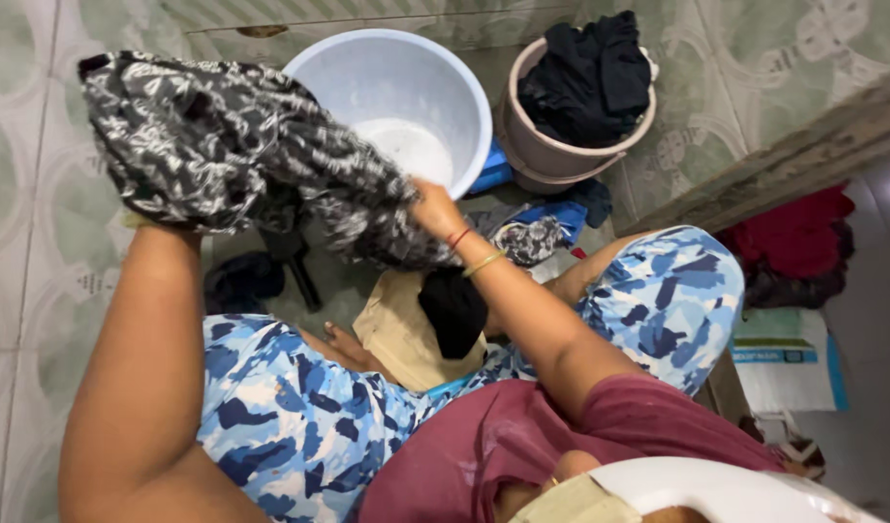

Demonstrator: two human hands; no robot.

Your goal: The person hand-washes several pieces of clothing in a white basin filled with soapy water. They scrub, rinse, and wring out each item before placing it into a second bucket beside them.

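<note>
Nearest the camera sits a white curved plastic rim, below a maroon shirt and blue camouflage-print trousers. Right hand, wearing a red thread and a yellow bangle at the wrist, has its grip pinched on the lower edge of a black-and-white patterned cloth garment. Left hand is hidden beneath that garment's far end; its grip cannot be told. Garment is stretched between both hands, raised above the green patterned floor tiles. Just beyond the right grip stands a pale blue plastic basin; beside it, a pink plastic bucket holds dark clothes.
</note>
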